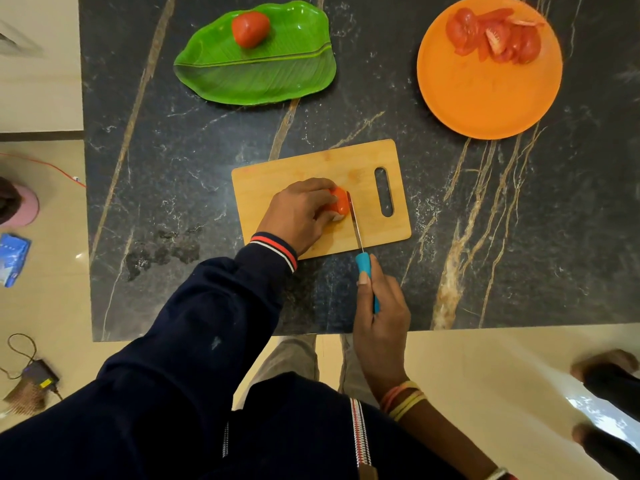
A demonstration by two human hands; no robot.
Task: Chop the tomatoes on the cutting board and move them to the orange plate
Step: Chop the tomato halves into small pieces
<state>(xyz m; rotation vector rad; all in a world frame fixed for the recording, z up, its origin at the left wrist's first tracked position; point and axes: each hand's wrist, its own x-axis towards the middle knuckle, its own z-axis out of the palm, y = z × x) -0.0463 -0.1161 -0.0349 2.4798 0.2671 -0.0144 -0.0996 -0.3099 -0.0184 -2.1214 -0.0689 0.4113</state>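
Note:
A wooden cutting board (277,174) lies in the middle of the dark marble table. On it my left hand (298,211) curls over a red tomato (339,202) and holds it down. My right hand (379,317) grips the blue handle of a knife (363,263); its thin blade runs up across the board and meets the tomato's right side. The orange plate (485,95) sits at the far right with a pile of cut tomato pieces (495,36) near its far rim. A whole tomato (250,28) rests on a green leaf-shaped plate (256,71) at the far left.
The table's near edge (242,336) runs just below my right hand. Left of the table, on the floor, lie a blue packet (14,259), a pink object (26,207) and a charger with cables (40,374). Another person's feet (609,372) stand at the lower right.

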